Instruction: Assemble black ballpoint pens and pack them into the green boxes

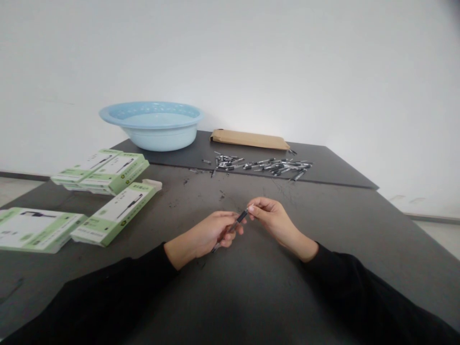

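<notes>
A pen [241, 217] with a dark grip and a clear barrel slants up to the right above the dark table. My left hand [215, 231] is closed around its barrel, the fingers curled beneath. At the pen's upper end, my right hand [270, 218] pinches the tip between thumb and forefinger. Whether a small part sits between those fingertips is too small to make out. Beyond the hands lies a loose heap of pen parts [276, 166], dark and clear, with more pieces [226, 162] scattered at its left.
Green and white pen boxes [118, 211] lie at the left, some stacked. A light blue basin [161, 136] stands at the back left, beside a flat brown cardboard package [249, 139]. The dark table [341, 268] has small dark marks and a raised board edge across its back.
</notes>
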`<control>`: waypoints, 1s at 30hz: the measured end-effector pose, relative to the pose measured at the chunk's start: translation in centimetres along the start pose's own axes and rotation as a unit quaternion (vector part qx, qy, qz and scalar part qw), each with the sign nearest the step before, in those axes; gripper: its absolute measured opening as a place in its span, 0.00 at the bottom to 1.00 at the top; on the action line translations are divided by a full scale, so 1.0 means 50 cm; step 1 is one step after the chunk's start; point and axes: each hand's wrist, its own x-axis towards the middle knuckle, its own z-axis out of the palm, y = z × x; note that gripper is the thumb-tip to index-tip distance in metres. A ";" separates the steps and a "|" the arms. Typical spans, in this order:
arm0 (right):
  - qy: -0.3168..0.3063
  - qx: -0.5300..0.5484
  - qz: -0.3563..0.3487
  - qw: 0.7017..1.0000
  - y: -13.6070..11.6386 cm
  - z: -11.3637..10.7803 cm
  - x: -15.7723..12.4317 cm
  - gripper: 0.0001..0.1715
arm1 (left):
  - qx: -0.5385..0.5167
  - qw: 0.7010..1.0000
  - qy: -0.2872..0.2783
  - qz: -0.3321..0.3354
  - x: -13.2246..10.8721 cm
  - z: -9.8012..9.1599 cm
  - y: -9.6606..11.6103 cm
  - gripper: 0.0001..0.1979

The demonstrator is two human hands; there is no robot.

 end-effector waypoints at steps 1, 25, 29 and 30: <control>0.002 -0.001 0.002 1.000 0.001 0.000 0.000 0.12 | 0.006 1.000 0.014 0.018 0.002 0.000 -0.003 0.10; 0.061 -0.006 -0.007 0.998 0.011 0.004 0.000 0.13 | -0.026 0.996 -0.011 0.083 -0.009 -0.004 -0.012 0.13; 0.085 -0.015 -0.002 0.996 0.015 0.006 -0.002 0.14 | -0.059 0.996 -0.065 -0.023 -0.005 -0.012 -0.011 0.19; 0.088 -0.017 -0.001 0.996 0.015 0.006 -0.002 0.14 | -0.062 0.994 -0.083 -0.046 -0.005 -0.016 -0.012 0.21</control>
